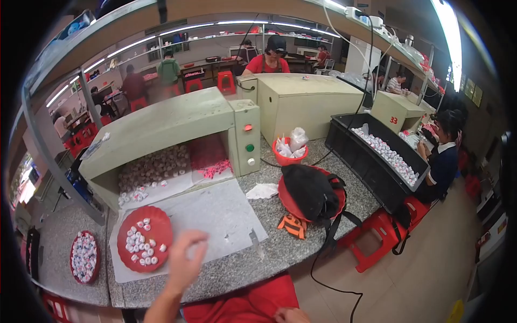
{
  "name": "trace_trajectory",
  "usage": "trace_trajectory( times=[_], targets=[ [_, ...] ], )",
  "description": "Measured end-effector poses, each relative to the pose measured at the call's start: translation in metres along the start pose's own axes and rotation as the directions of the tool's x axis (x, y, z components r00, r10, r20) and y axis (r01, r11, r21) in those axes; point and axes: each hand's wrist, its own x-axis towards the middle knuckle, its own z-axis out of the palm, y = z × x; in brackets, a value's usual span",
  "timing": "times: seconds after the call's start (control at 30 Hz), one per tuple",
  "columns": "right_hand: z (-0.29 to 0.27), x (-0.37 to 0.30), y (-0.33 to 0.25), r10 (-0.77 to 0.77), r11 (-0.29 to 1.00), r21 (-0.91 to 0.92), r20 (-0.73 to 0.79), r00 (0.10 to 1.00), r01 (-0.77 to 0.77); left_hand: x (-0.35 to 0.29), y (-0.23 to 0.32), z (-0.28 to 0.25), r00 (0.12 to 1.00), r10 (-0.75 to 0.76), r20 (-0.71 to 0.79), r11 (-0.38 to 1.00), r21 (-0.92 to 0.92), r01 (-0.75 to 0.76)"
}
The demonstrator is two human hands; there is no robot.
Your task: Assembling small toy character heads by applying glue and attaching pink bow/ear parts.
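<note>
The left hand, thumb and finger apart, hovers beside the near-left round red scalloped plastic dish, whose rim probably keeps its small white rounded pieces from rolling (right hand: cannot tell its fingers).

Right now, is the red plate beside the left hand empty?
No, small white pieces lie on the red plate, just left of the left hand.

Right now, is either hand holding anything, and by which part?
Nothing shows in the left hand, but it's blurred; the right hand is partly cut off, so I can't tell.
</note>
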Motion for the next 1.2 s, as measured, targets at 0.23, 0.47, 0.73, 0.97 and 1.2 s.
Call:
trace_trajectory(
  times=[0.23, 0.47, 0.73, 0.97, 1.2],
  targets=[
    [-0.155, 0.113, -0.003, -0.031, 0.989, 0.048, -0.862, 0.505, 0.143, 0.030, -0.040, 0.138, 0.929, 0.058, 0.365, 0.997, 0.024, -0.072],
    [-0.215, 0.129, 0.076, 0.141, 0.985, 0.101, -0.943, 0.302, -0.141, 0.098, -0.057, 0.240, 0.845, 0.403, 0.351, 0.881, 0.101, -0.462],
    [-0.227, 0.168, 0.091, 0.026, 0.920, -0.125, -0.925, 0.378, -0.371, 0.088, -0.034, 0.286, 0.851, 0.330, 0.409, 0.908, 0.108, -0.404],
    [-0.228, 0.176, 0.082, 0.019, 0.821, -0.247, -0.889, 0.458, -0.515, 0.049, -0.048, 0.252, 0.838, 0.406, 0.364, 0.874, 0.114, -0.472],
    [-0.192, 0.191, 0.020, -0.367, 0.713, -0.554, -0.817, 0.446, -0.429, 0.023, -0.067, 0.154, 0.862, 0.233, 0.451, 0.922, 0.179, -0.343]
  ],
)
